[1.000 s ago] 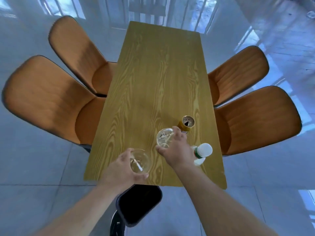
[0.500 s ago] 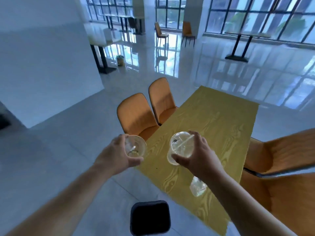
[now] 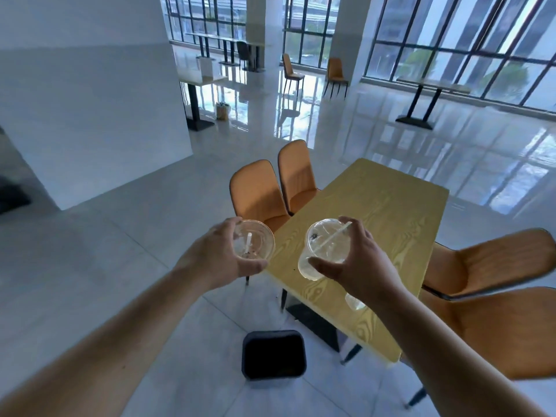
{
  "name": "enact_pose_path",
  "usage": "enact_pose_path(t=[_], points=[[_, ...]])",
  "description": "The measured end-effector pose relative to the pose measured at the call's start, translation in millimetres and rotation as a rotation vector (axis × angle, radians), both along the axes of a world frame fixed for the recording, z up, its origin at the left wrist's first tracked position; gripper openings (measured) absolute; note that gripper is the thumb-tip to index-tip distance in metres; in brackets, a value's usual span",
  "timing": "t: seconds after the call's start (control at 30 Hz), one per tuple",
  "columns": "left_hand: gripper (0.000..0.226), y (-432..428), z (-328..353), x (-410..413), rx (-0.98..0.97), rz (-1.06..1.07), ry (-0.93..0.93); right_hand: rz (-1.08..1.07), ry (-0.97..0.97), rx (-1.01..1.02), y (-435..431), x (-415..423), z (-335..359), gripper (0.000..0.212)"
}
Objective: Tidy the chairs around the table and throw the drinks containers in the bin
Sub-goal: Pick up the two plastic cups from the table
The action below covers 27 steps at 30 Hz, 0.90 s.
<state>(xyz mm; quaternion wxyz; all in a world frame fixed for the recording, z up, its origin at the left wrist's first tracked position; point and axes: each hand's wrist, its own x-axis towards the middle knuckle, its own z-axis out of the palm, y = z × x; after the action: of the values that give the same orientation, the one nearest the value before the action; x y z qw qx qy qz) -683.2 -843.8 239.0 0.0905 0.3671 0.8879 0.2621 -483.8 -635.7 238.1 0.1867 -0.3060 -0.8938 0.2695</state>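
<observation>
My left hand (image 3: 221, 257) grips a clear plastic cup (image 3: 254, 240) with a straw, held above the floor left of the table corner. My right hand (image 3: 359, 263) grips a second clear lidded cup (image 3: 325, 246) with a straw, held over the near end of the yellow wooden table (image 3: 388, 212). A clear bottle (image 3: 355, 301) shows partly under my right wrist; whether my hand holds it or it lies on the table is unclear. The black bin (image 3: 273, 355) stands open on the floor below my hands. Orange chairs sit at the table's left (image 3: 255, 191) and right (image 3: 493, 263).
A white wall block (image 3: 90, 115) rises at the left. Glossy tiled floor spreads around the table. Far back stand other tables (image 3: 421, 94), two more orange chairs (image 3: 290, 70) and tall windows. The table's black base (image 3: 316, 323) lies just behind the bin.
Both hands lifted the two cups off the table. My view swung up and left, so the table now lies to the right and the bin sits below my hands.
</observation>
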Motion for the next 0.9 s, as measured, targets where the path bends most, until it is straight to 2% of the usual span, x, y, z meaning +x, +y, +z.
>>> enact_pose_path(t=[0.2,0.3,0.37,0.4,0.47,0.53,0.7,0.9], points=[[0.118,-13,-14,12,0.015,-0.031,-0.025,0.000,-0.005,0.002,-26,4,-7,0.102],[0.117,-8,-45,8,0.002,-0.032,-0.045,-0.001,-0.022,-0.033,-19,2,-39,0.101],[0.118,4,-105,-2,-0.032,0.015,-0.109,0.015,-0.082,-0.094,-3,-12,-102,0.101],[0.120,0,-107,-1,-0.035,0.022,-0.109,0.012,-0.098,-0.096,-4,-10,-108,0.101],[0.122,8,-176,-11,-0.061,0.087,-0.164,0.031,-0.157,-0.157,9,-20,-180,0.102],[0.122,3,-200,-6,-0.076,0.128,-0.194,0.026,-0.192,-0.186,7,-16,-209,0.103],[0.118,18,-360,-2,-0.175,0.232,-0.407,0.031,-0.312,-0.333,28,-25,-371,0.102],[0.117,41,-439,-4,-0.198,0.267,-0.406,-0.052,-0.333,-0.382,44,-41,-459,0.107]])
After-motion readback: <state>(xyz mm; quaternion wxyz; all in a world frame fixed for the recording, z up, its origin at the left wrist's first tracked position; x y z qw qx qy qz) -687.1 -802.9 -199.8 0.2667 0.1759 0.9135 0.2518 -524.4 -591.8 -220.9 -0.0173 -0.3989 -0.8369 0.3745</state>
